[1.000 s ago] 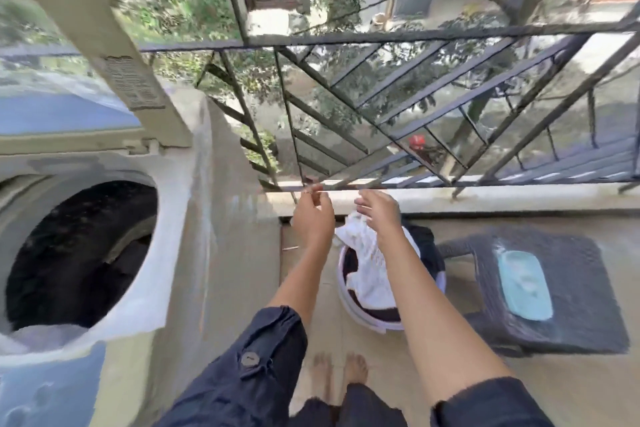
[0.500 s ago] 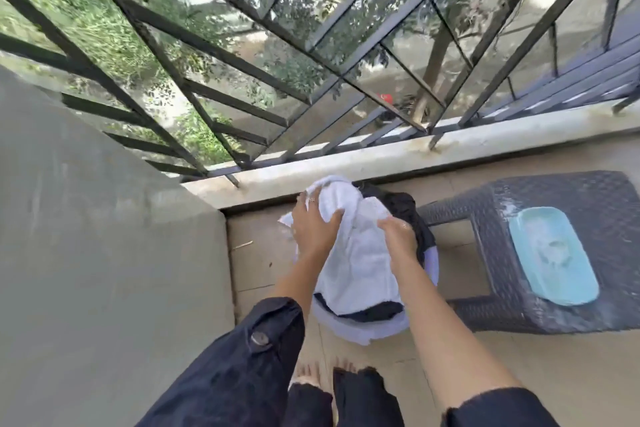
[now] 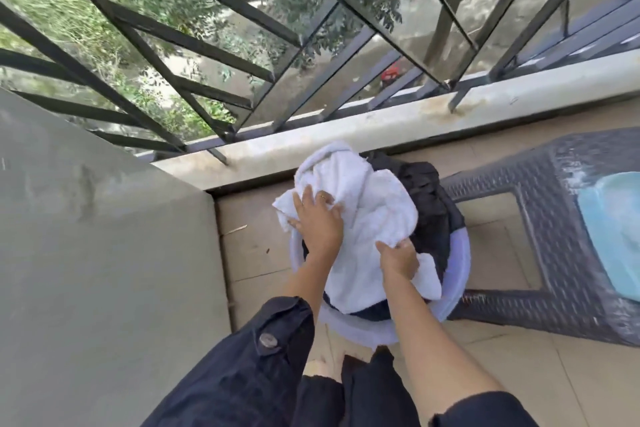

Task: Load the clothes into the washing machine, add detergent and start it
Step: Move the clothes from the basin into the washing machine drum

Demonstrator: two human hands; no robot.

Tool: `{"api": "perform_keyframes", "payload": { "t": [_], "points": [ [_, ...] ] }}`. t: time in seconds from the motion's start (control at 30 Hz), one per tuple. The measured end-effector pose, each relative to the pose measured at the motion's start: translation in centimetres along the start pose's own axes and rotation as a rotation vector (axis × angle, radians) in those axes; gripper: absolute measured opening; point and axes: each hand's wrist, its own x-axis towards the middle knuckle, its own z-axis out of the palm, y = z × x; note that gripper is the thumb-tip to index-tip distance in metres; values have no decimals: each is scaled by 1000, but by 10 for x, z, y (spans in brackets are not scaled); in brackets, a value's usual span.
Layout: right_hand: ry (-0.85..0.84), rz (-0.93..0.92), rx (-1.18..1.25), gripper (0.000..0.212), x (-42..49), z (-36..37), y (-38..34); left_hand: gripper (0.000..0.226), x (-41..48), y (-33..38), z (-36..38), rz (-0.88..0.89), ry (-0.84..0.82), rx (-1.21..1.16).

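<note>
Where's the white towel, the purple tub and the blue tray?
white towel (image 3: 367,218): head view, middle of the cloth.
purple tub (image 3: 356,328): head view, its near wall.
blue tray (image 3: 613,229): head view, its middle.

A dark metal railing of slanted bars closes the balcony; its posts stand on a pale, stained concrete ledge; beyond the bars lie green trees and bare ground in daylight; beige floor tiles run below the ledge; a dark woven stool stands at right.
</note>
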Motion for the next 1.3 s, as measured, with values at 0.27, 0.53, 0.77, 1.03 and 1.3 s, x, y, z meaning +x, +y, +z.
{"api": "perform_keyframes", "payload": {
  "t": [0.27,0.53,0.77,1.03,1.3],
  "points": [
    [-6,-15,235,34,-76,-61,-41,20,-61,33,-66,-34,84,-372],
    [-380,-21,707,18,-174,-129,-116,11,-117,101,-168,-96,176,-596],
    [-410,-85,689,62,-267,-171,-178,27,-167,164,-266,-235,185,-846],
    [-475,-181,688,31,-375,-186,-231,30,-203,173,-369,-216,165,-1029],
    [-608,-264,700,25,-490,-147,-250,33,-220,123,-474,-136,165,-1160]
  ]
}}
